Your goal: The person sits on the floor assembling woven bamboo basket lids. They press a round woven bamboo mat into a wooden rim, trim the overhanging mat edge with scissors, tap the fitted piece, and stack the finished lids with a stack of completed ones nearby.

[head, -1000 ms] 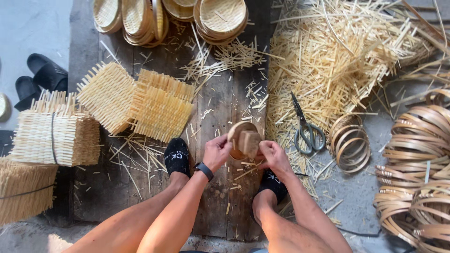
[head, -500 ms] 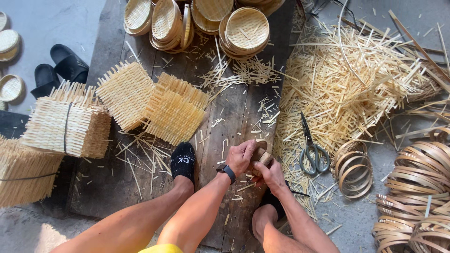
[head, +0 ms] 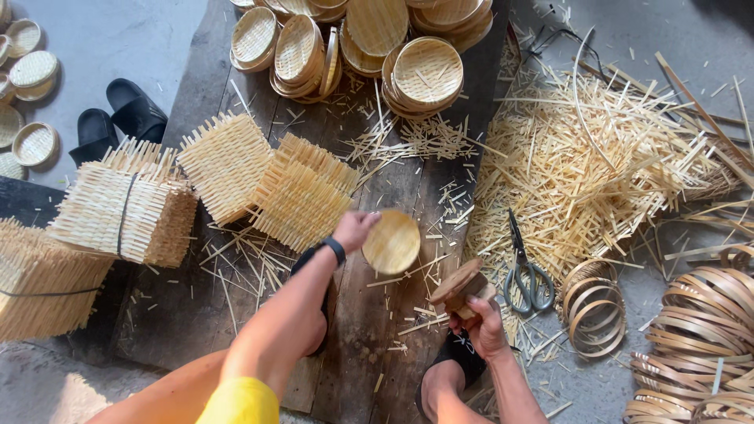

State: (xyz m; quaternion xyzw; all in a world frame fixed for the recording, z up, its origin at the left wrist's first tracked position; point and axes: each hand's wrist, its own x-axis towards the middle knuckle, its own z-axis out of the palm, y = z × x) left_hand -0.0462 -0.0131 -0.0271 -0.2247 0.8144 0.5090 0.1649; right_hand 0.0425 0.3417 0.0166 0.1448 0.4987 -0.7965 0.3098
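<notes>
My left hand [head: 352, 230], with a black wristband, holds a small round woven bamboo tray [head: 391, 242] by its left edge, lifted above the dark wooden board [head: 357, 330]. My right hand [head: 483, 323] grips a round wooden block [head: 459, 286] low over the board, next to my right foot. Both arms reach forward from the bottom of the view. Square woven bamboo mats [head: 302, 192] lie just left of the lifted tray.
Stacks of finished round trays [head: 428, 72] sit at the board's far end. Scissors [head: 525, 271] lie right of the block beside a pile of bamboo offcuts [head: 597, 157]. Bamboo hoops [head: 691, 330] are at right. Tied mat bundles [head: 118, 204] and black sandals [head: 118, 118] are at left.
Both hands were together on the tray and block. Now the left hand has lifted the tray away to the left, and the right hand keeps the block. The view moved closer.
</notes>
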